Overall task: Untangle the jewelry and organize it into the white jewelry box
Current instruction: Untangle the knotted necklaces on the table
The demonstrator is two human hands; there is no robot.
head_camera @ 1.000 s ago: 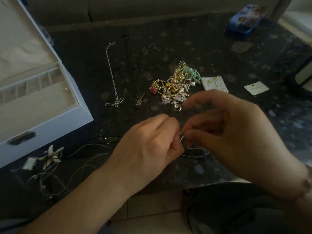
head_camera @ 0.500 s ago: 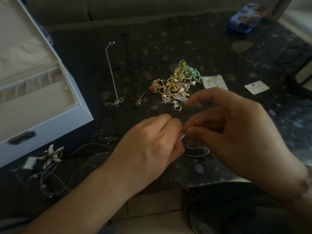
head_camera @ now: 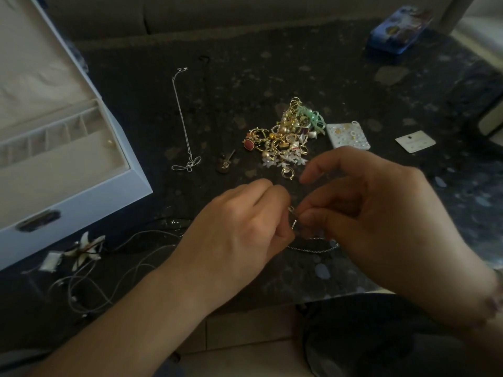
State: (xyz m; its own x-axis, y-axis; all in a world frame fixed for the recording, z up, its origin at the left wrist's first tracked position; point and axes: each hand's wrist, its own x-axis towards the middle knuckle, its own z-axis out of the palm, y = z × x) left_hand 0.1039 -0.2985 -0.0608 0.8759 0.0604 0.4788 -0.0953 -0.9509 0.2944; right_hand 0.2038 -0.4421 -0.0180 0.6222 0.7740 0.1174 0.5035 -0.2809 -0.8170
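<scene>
Near the table's [head_camera: 313, 77] six o'clock edge, the left hand [head_camera: 239, 227] and right hand [head_camera: 381, 221] each pinch a thin silver chain [head_camera: 313, 248] between curled fingertips, its slack looping down just below them. The tangled jewelry pile [head_camera: 285, 140] lies at twelve o'clock from the hands; the white jewelry box [head_camera: 81, 197] sits open at nine o'clock. Pulling the ends apart could tighten a knot or snap the fine links; a slip could drop it off the near edge. No writing is legible anywhere.
</scene>
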